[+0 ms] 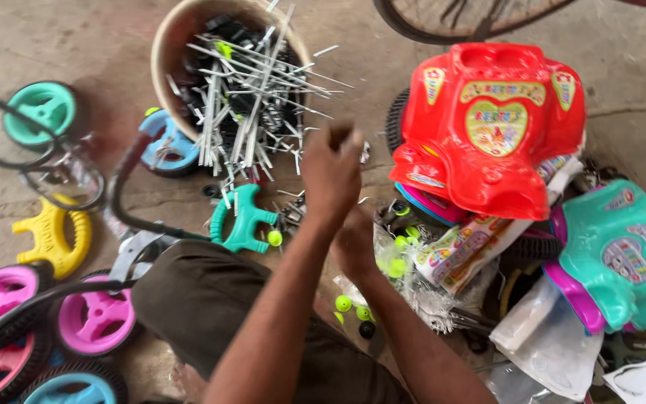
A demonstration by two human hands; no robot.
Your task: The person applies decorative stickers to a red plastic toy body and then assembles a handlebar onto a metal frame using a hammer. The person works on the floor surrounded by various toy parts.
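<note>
Bare floor [9, 37] lay open at far left and far right, while the rod-filled basket [170, 52], the red seat [487, 123] and the pink wheels [95, 322] crowded the hands.

Far right, a red toy seat [487, 123] (yellow-and-green sticker); near right, a teal seat [626, 254]; left, a yellow handle [52, 236], pink wheels [95, 322], teal wheel [42, 111].

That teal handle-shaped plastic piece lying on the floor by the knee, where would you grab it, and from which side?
Probably by its straight crossbar. The teal handle piece lies flat on the concrete floor with open gaps on both sides of the bar, so fingers could wrap it. Coming from above and the right looks best, since the left hand hovers there and a black tube crowds its left.
</note>
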